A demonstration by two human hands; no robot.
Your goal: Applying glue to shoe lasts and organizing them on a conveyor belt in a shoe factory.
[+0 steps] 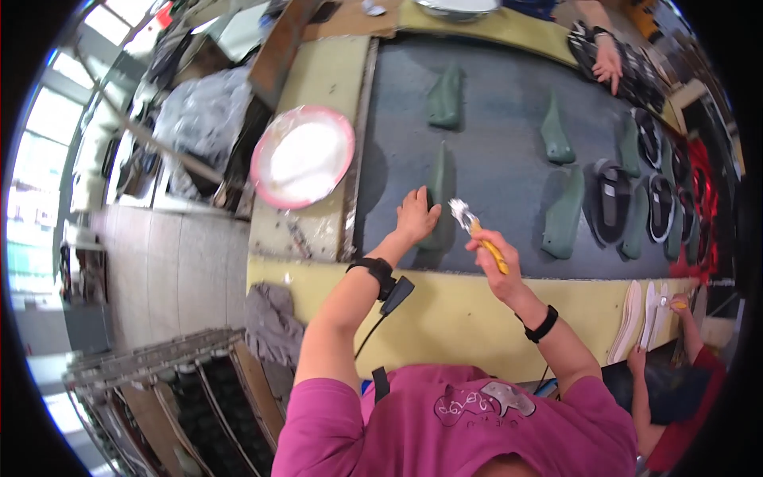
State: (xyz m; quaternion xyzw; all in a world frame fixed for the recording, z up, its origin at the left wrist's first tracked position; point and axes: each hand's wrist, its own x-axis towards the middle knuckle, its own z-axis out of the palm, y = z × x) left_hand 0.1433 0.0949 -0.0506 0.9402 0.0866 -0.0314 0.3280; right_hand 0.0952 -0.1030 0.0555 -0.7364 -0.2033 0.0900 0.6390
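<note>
My left hand [415,219] reaches over the dark belt [493,143], its fingers spread against the near left side of a green shoe last [439,179]. The last lies lengthwise, its narrow end pointing away from me. In my right hand [502,262] is a brush [477,229] with a yellow handle, its fingers closed round the handle. White stuff coats the bristles, which are just right of the last and seem apart from it. On the left ledge stands a pink-rimmed basin [343,131] holding white material.
More green lasts [563,213] and dark shoe uppers [610,203] lie rightward along the belt. Another person's hand [608,62] is at the far right. At the lower right a co-worker [691,389] handles pale strips [629,318]. A grey cloth [272,314] hangs by the rack [183,397].
</note>
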